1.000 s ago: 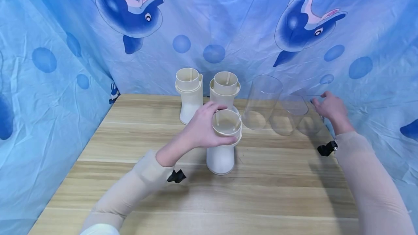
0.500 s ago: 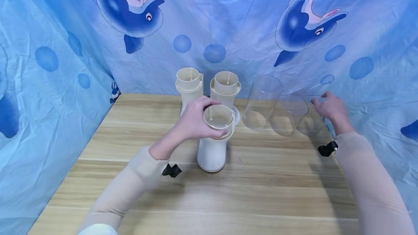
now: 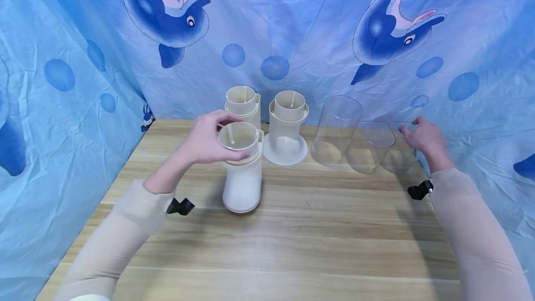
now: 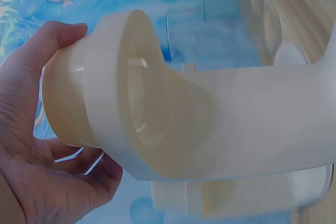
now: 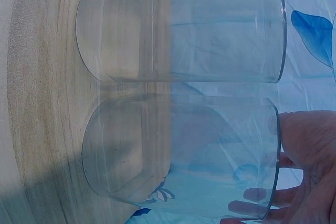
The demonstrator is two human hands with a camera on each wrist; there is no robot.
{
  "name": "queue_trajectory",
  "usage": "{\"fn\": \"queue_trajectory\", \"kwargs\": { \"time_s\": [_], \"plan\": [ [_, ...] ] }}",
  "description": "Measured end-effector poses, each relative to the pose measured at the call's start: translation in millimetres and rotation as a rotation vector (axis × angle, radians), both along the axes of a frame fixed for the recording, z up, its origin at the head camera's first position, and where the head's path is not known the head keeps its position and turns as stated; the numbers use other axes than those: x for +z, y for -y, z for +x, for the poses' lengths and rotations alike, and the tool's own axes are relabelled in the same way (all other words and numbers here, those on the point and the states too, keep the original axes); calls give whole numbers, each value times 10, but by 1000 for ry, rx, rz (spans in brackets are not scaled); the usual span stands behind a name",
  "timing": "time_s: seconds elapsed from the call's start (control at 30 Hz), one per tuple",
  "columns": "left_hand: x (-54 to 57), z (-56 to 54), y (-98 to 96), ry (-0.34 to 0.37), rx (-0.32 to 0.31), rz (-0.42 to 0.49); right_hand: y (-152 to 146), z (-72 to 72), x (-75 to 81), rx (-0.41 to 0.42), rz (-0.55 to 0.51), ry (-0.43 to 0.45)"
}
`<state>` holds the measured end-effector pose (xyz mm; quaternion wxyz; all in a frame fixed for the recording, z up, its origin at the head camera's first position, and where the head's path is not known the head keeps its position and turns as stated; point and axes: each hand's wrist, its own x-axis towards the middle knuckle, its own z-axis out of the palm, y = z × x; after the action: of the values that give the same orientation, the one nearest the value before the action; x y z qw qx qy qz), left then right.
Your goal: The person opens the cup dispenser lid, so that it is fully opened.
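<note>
I judge the cream plastic flared-base canister (image 3: 242, 171) light, rigid and smooth-walled; it is best taken at the collar under its rim. My left hand (image 3: 205, 143) grips it there, fingers curled, left of the wooden worktop (image 3: 334, 240) centre. My right hand (image 3: 424, 140) curls round the rightmost clear plastic cylinder (image 3: 397, 152) at the far right edge. Count: three cream canisters, three clear cylinders.

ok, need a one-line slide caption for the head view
Left hand grips the rim of a cream plastic funnel-shaped container on the wooden table; right hand holds a clear plastic cup.
</note>
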<state>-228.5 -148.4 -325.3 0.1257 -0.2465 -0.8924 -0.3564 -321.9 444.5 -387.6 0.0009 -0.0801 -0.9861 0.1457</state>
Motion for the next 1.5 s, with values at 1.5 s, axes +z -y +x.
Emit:
{"fn": "queue_trajectory", "kwargs": {
  "time_s": [1.5],
  "plan": [
    [81,-1208,1151,276,249,-9,34,-2,29,-20,25,14]
  ]
}}
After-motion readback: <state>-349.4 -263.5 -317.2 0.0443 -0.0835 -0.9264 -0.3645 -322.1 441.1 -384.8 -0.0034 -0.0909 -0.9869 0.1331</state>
